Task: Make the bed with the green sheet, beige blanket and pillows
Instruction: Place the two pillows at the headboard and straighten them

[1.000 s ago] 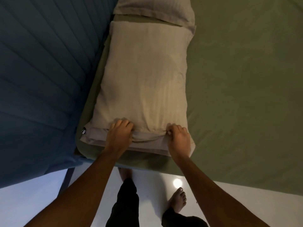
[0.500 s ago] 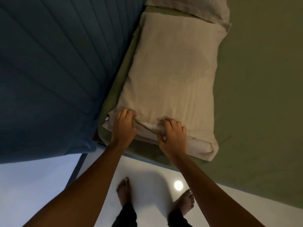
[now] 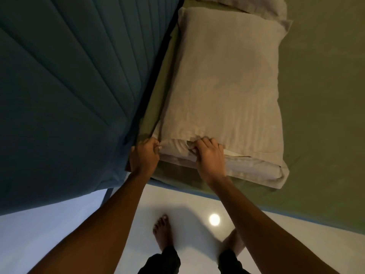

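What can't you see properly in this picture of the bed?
Head view only.
1. Second pillow: cut off by the top edge.
2. Right hand: fingertips tucked into the near pillow's open end, under fabric.
3. Left hand: fingertips curled round that pillow's corner, behind the hand.
4. Green sheet: runs off the right edge; the bed's far side is unseen.
5. Beige blanket: nowhere in view.

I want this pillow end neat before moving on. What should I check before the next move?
1. Left hand grips near pillow corner: ok.
2. Right hand pinches pillowcase flap: ok.
3. Flap fully tucked: not ok, layers show at right.
4. Green sheet spread under pillow: ok.
5. Far pillow straight: cannot tell, mostly cut off.
6. Beige blanket: cannot tell, not in view.
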